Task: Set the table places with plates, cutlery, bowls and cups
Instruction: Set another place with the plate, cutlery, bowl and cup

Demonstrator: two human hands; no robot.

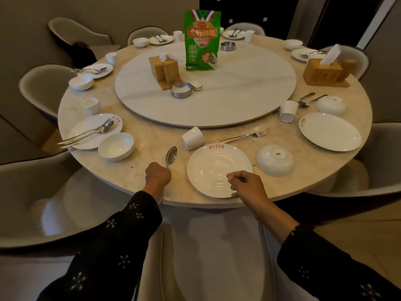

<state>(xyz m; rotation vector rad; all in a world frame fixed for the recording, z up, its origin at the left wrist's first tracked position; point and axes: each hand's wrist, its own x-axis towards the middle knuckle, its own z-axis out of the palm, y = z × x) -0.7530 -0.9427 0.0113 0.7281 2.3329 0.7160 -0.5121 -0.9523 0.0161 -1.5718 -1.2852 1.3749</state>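
left hand (158,174) fingers gripping spoon (171,154) handle, plate (219,170) beside

I am reaching both arms forward, sleeves dark. My left hand (158,175) is curling in a fist around a spoon (171,155) handle; my right hand (245,184) is hovering, fingers (233,176) loosely curled, holding nothing.

Single head-worn wide-angle view, looking forward and down from the near edge of a round table (152,137), both forearms reaching in from below, nearest place setting close beneath the lens, far rim and chairs (39,88) curving away, edges bowed by the lens
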